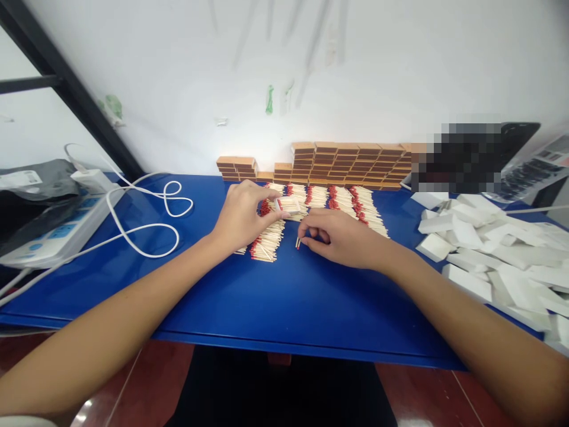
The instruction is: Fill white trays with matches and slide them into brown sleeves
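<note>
Between the thumb and fingers of my left hand (246,214) is a small white matchbox tray (288,206) with some matches inside. My right hand (336,236), just to the right of the tray, pinches a few matches (298,242) whose red tips point down, close above the blue table. Rows of loose red-tipped matches (267,242) lie under and beside my left hand. More match rows (372,210) spread behind my right hand, which partly hides them.
Stacked brown matchboxes (347,163) line the wall behind the blue table (284,302). White trays (502,249) are heaped at the right, near a dark phone (515,148). A power strip (57,228) and white cable (128,237) lie left.
</note>
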A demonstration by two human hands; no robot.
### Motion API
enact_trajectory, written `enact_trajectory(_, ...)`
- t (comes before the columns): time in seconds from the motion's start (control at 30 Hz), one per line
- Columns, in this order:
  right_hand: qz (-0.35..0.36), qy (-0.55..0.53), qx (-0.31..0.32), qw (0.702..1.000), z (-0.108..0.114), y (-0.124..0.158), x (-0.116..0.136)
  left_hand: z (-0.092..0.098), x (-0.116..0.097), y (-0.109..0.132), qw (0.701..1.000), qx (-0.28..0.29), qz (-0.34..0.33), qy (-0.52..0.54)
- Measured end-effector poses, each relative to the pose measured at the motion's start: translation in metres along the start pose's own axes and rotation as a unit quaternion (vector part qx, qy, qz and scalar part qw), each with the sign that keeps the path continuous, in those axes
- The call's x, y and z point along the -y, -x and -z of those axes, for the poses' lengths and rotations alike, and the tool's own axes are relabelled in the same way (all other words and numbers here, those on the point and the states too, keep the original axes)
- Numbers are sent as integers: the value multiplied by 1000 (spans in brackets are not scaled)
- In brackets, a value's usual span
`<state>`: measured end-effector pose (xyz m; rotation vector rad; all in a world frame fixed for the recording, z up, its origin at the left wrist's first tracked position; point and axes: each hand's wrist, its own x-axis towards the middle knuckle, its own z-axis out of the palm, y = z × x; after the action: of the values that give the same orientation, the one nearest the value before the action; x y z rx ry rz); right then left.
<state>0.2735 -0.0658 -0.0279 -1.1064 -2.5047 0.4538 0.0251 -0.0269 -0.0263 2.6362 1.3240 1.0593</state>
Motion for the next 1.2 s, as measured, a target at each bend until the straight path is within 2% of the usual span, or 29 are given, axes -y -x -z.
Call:
enact_trajectory(0.2,-24,-1,23,999,2,1,-2,0,1,0,1000,4,-2,5)
enact_trajectory(0.67,-17,-10,45,999,4,0,-2,-1,1,0,1000,7,-8,-1)
enact_trajectory(0.97,-80,-33,86,993,7,4,1,-2,3,0,1000,1,-16,-1)
enact_trajectory(1.2,-155,3,20,988,-1,-2,4,-3,3,-1,1000,-2,-16,-5)
